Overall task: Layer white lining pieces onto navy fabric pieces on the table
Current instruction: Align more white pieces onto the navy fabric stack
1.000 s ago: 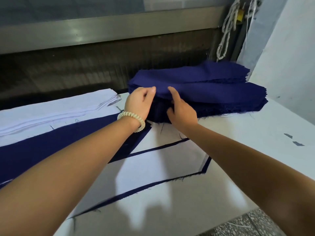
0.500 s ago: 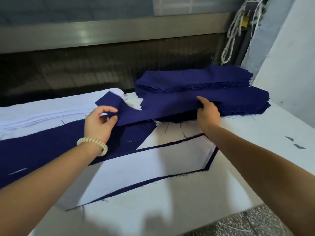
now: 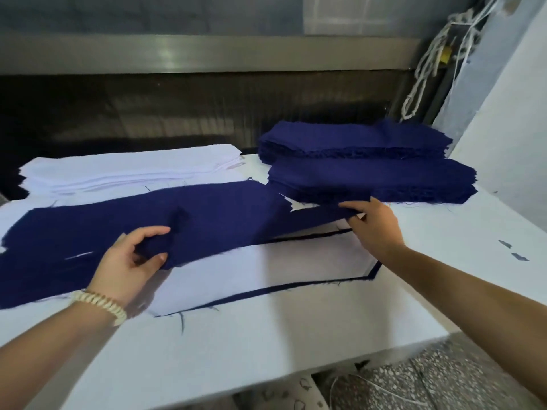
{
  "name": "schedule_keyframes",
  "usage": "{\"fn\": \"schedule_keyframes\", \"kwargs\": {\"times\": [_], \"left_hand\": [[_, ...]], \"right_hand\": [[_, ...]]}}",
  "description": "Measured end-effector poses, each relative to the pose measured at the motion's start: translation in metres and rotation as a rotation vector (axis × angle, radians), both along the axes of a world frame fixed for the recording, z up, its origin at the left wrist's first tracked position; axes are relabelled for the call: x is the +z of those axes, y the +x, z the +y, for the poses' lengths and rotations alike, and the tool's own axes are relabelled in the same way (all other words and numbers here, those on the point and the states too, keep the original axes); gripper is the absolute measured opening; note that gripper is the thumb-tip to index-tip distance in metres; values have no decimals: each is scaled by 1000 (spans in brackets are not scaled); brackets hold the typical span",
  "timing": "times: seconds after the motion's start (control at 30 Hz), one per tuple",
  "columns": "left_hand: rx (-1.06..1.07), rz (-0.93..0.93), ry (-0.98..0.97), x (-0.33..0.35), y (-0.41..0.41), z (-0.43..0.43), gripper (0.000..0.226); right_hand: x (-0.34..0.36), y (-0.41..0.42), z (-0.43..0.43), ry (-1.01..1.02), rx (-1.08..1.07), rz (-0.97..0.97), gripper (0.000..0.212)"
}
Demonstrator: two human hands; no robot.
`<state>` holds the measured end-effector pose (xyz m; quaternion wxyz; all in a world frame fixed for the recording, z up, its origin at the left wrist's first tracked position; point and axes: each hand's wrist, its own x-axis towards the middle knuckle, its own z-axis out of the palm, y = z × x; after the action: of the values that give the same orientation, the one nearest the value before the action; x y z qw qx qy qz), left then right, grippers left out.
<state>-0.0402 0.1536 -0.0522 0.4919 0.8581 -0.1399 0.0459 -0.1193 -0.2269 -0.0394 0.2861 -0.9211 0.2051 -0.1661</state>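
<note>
Navy piece [image 3: 225,214] held at both ends just over bench [image 3: 266,356] centre: left hand [image 3: 127,267] pinches a bunched fold at its near-left end, right hand [image 3: 376,229] grips the far-right tip, thumb under. Risk 1: it overlaps the white lining [image 3: 266,270] already laid on a navy base [image 3: 374,270]; drag sideways & that lining prob. skews. Risk 2: right tip sits just beside navy stack [image 3: 370,179]; frayed threads may snag, pull top plies. Left fold = crease if set down as is. Room: lining stack [image 3: 127,170] blocks rear-left; bare bench toward you gives space, but front-right corner drops to floor [image 3: 444,380].
</note>
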Motion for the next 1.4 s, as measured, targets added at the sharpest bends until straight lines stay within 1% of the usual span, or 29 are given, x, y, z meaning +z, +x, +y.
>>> {"fn": "schedule_keyframes", "kwargs": {"times": [0.03,0.13,0.3,0.37,0.47,0.63,0.73,0.77,0.93,1.0,1.1,1.2,1.23,1.3,1.4], "left_hand": [[2,20,-28,-2,-2,5,55],[-3,39,-31,-6,-9,20,54],[14,135,-214,-7,-16,32,34],[29,157,-240,-6,-20,30,29],[49,150,-224,-4,-28,25,25],[50,206,-200,-7,-32,24,21],[59,138,-35,-3,-30,24,20],[56,131,-6,-1,-29,25,20],[44,121,-6,3,-24,26,24],[42,122,0,2,-24,25,24],[41,97,19,2,-24,26,23],[57,97,-14,3,-24,27,23],[59,101,-19,4,-23,29,22],[47,93,33,2,-22,33,22],[29,88,88,0,-23,40,25]], "right_hand": [[-2,-7,2,-7,8,19,37],[-10,-28,7,-40,35,54,36],[-16,-46,10,-85,48,52,35],[-14,-47,12,-88,51,23,35],[-13,-47,13,-22,23,-19,34],[-20,-46,13,76,13,11,36],[-18,-40,13,142,10,33,36],[-18,-38,13,167,4,27,35],[-15,-33,10,241,1,-44,23],[-13,-30,8,302,5,-83,16],[-9,-23,5,401,-48,-84,16],[-7,-20,2,338,-58,7,13],[-6,-21,1,308,-51,27,17],[-7,-23,0,276,-40,50,22],[-7,-29,1,276,-36,27,25]]}}
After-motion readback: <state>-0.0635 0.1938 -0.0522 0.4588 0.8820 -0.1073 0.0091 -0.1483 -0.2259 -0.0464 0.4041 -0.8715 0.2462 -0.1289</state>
